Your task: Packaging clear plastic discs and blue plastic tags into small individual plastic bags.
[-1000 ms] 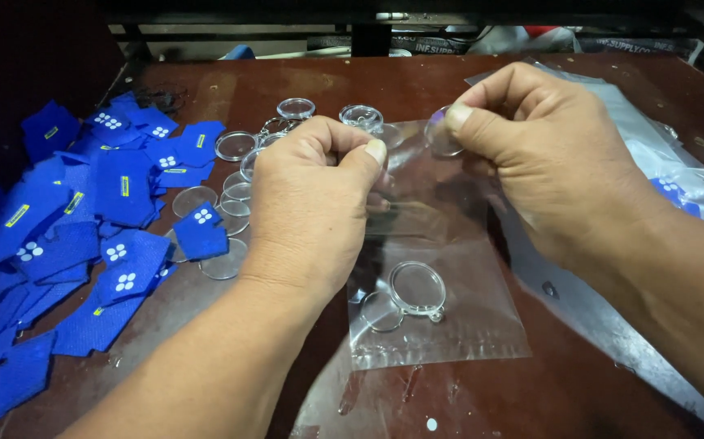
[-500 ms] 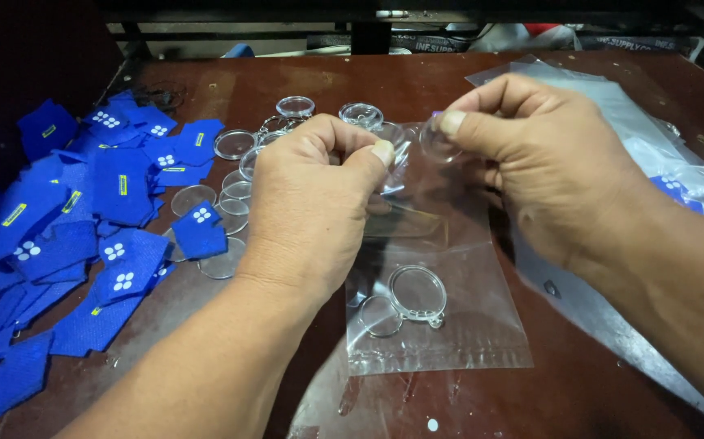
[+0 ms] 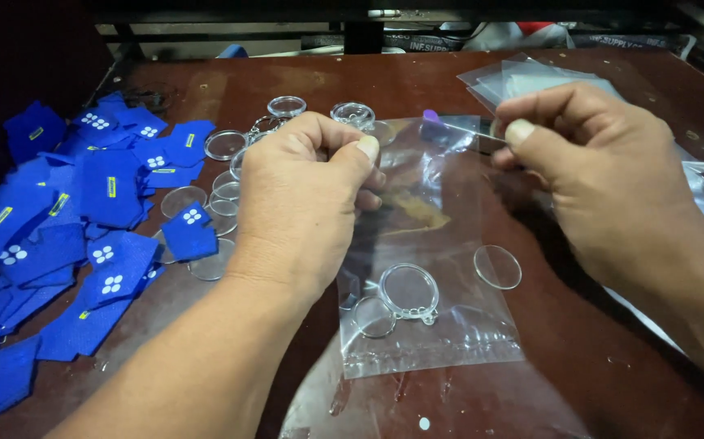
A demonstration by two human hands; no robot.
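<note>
Bag (image 3: 441, 244), clear plastic, flat, held at its far edge between both hands above a dark wooden table (image 3: 595, 374). Left hand (image 3: 303, 203) pinches the far-left corner, thumb pressed against curled fingers. Right hand (image 3: 604, 171) pinches the far-right corner between thumb and forefinger. Bag hangs toward the near side, wrinkled and glossy. Contents: 1 clear round keyring case (image 3: 409, 290) with a small metal ring (image 3: 372, 317), lying near the sealed near edge. Left of it: blue fabric patches (image 3: 84, 211) and clear round discs (image 3: 226, 145).
</note>
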